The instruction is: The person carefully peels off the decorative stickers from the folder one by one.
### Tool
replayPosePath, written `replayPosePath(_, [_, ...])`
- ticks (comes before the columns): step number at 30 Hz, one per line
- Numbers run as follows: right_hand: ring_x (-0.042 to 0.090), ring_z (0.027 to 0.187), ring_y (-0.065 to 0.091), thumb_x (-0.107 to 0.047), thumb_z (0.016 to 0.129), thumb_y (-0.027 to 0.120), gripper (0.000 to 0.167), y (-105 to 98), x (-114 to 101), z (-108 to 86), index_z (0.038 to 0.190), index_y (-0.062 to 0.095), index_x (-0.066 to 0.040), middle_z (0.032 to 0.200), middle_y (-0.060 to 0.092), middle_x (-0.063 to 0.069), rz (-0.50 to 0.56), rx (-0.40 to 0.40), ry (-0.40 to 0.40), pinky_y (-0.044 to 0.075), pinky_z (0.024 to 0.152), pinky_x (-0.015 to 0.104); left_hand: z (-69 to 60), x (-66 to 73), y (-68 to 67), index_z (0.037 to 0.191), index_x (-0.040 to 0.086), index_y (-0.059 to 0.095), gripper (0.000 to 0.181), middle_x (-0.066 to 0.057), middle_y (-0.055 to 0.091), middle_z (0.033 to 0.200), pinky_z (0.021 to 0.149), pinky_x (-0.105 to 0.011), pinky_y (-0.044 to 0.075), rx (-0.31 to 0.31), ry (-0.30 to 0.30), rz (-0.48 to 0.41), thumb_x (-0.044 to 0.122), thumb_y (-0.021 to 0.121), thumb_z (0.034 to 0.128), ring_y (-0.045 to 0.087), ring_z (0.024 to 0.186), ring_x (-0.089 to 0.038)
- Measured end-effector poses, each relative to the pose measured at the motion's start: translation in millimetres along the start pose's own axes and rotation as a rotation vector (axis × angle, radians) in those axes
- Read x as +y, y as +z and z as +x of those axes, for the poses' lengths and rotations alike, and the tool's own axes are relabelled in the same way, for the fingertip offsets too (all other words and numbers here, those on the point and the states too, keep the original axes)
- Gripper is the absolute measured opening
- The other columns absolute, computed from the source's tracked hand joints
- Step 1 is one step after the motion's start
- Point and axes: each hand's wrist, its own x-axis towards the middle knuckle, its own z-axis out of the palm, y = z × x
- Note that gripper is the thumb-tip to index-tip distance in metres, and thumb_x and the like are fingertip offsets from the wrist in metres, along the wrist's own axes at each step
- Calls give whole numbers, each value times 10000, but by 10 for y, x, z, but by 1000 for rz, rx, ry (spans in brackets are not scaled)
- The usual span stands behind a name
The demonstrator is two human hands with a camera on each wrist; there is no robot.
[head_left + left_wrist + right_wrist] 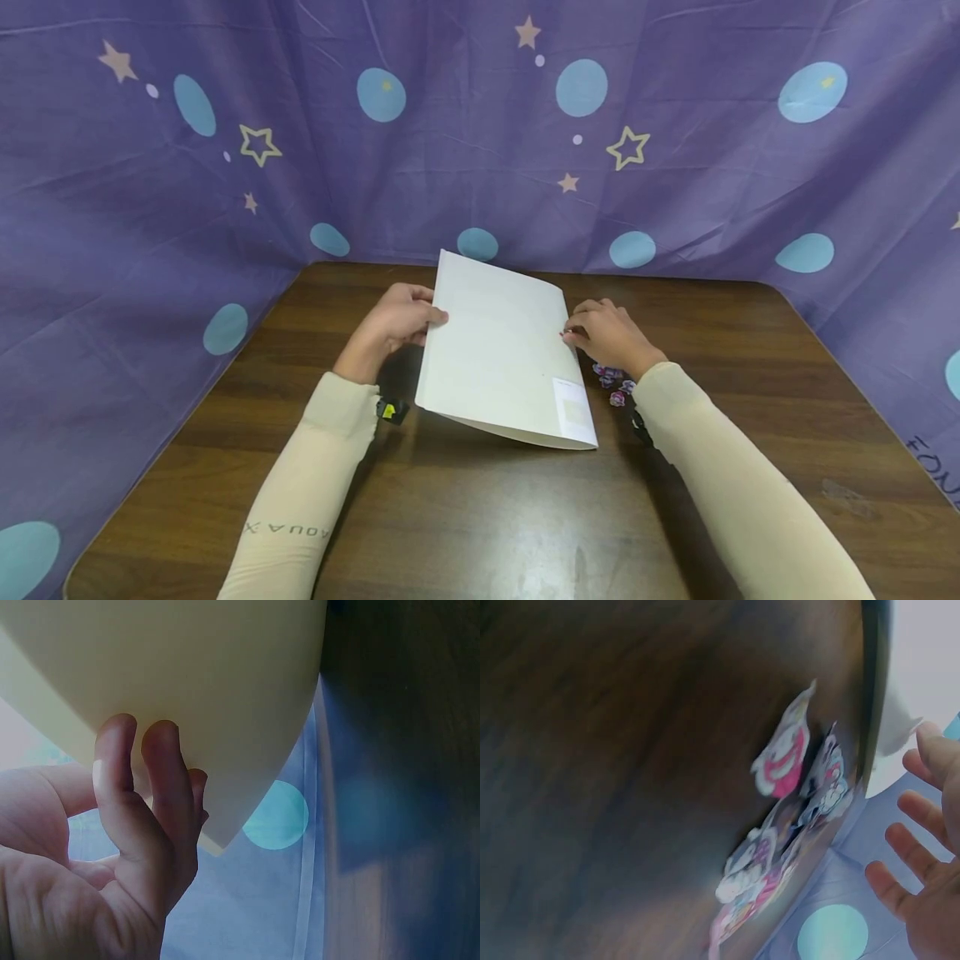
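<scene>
A white folder (498, 342) is held tilted above the table, with a small pale label (572, 408) at its lower right corner. My left hand (399, 317) grips its left edge, thumb on the front and fingers behind; the left wrist view shows those fingers (161, 765) against the back of the folder. At the right edge, my right hand (606, 332) pinches a tiny reddish sticker (566, 333) at its fingertips, close to the folder. The sticker's design is too small to make out. Several small pink and purple cut-out stickers (617, 398) lie on the table below my right hand.
The brown wooden table (480, 517) spreads under both arms. Behind and beside it hangs a purple curtain (480, 167) with stars and blue spots. In the right wrist view, a pink cartoon sticker (784, 761) lies beside the others, its tip curled up.
</scene>
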Motion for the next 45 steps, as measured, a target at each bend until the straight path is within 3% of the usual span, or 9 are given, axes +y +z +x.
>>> replayPosePath(13, [342,1135,546,-197,1012,669,166,11,-115,114,1100,793,-130,1248,675,79,-39,-10,-4,441,942,569,8,4,-11,1316,-92,544,395,-223,636,1117,613,-321,599,-5,-5,-6,3,644,946,685,784,-220])
replayPosePath(24, [334,1168,566,-190,992,695,146,4,-156,163,1071,806,-138,1264,689,67,-11,-10,68,450,979,578,22,-16,-14,1305,-85,547,390,-209,635,1096,616,-323,594,-2,-14,-1,-4,650,937,675,775,-211])
replayPosePath(45, [359,1065,576,-177,1010,646,171,41,-267,288,995,806,-117,1085,688,88,-120,-71,144,450,936,546,-3,15,-17,1324,-101,531,410,-211,628,1091,606,-299,588,-13,-9,3,-2,645,942,666,774,-206])
